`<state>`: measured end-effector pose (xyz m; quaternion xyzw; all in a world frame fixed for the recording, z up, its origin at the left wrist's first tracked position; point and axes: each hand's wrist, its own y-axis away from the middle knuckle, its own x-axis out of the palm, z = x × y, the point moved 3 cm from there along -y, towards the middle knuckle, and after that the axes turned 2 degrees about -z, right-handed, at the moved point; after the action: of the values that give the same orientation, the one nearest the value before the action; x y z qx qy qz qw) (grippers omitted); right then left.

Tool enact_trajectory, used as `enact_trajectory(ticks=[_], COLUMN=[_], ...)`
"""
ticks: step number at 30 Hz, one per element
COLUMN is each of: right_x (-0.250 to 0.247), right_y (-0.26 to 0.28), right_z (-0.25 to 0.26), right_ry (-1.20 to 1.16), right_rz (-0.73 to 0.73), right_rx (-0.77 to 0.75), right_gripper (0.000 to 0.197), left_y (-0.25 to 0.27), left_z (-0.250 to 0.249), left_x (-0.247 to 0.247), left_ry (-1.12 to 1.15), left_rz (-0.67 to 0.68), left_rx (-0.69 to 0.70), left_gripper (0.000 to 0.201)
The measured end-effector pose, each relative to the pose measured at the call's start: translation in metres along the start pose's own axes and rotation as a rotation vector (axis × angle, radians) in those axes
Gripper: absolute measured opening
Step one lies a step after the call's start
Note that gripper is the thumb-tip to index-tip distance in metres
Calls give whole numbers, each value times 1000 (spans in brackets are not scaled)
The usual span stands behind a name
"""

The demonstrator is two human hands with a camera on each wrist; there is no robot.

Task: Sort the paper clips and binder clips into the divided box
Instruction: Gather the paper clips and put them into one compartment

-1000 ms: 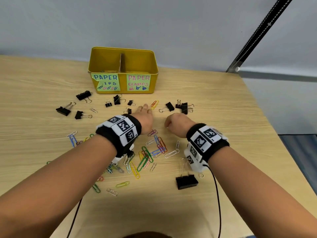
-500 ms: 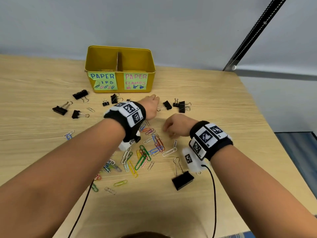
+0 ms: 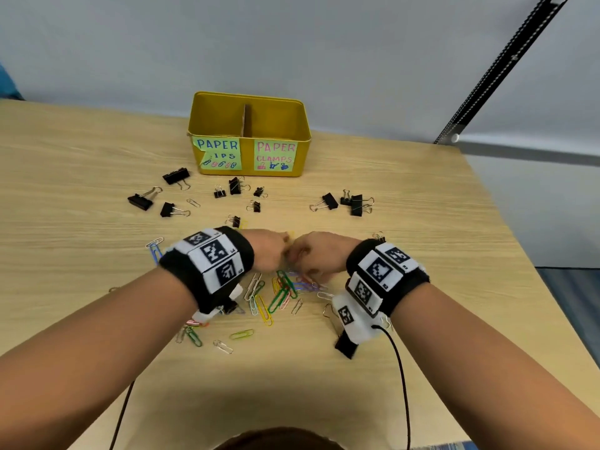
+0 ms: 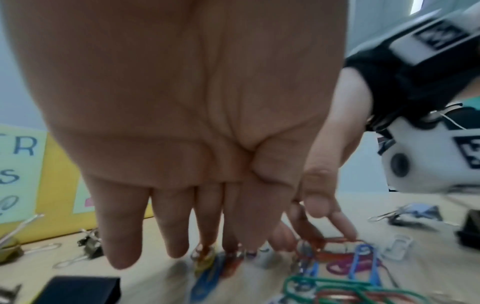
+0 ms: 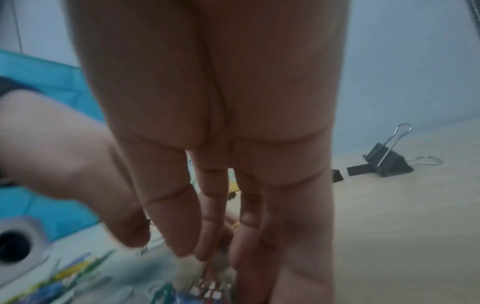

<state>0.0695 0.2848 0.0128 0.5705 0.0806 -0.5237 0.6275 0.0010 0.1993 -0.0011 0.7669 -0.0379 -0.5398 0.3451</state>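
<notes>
Near the table's far edge stands the yellow divided box (image 3: 276,116), labelled for paper clips on the left and clamps on the right. Coloured paper clips (image 3: 282,292) lie in a loose pile at the middle. My left hand (image 3: 271,251) and right hand (image 3: 316,254) meet side by side at the pile's far edge. In the left wrist view my left hand (image 4: 197,236) has straight fingers whose tips touch the clips (image 4: 358,259). My right hand (image 5: 207,236) also reaches straight down onto the clips (image 5: 207,288). Neither hand visibly lifts a clip.
Black binder clips lie between the pile and the box: a left group (image 3: 141,201), a middle group (image 3: 235,185) and a right group (image 3: 355,204). A large binder clip (image 3: 345,347) sits under my right wrist. More paper clips (image 3: 191,336) are scattered close to me.
My left hand reached out past the pile toward the box, then drew back beside my right hand. The right hand stayed at the pile.
</notes>
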Motion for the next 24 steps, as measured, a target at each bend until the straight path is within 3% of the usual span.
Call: enact_trajectory(ticks=[2,8,12,15,17,20,24], right_x=[-5,-6,11,19,16,6,15], right_y=[5,12,1,5,11,19,20], right_z=[-2,-3,29,42,39,37,43], right_ry=[-67,172,271,261,219,295,301], right_rz=[-54,-134,-110,-11,9,-89,-76], right_rx=[49,206,77,-35,-21,21,-3], right_gripper=[33,49,56,50,46,42,45], left_y=[12,33,38,53,65,70,65], left_z=[10,13,4,14,24,32,35], left_x=[5,12,29,37,36,31,32], left_ry=[44,54,108,146,162,166,237], left_rz=[-11,-56,-60,-91,-139,-207,-176], left_rx=[-20,-120,-121,-116,-119,-179,-198], left_gripper=[44,66,54,43,47,64,57])
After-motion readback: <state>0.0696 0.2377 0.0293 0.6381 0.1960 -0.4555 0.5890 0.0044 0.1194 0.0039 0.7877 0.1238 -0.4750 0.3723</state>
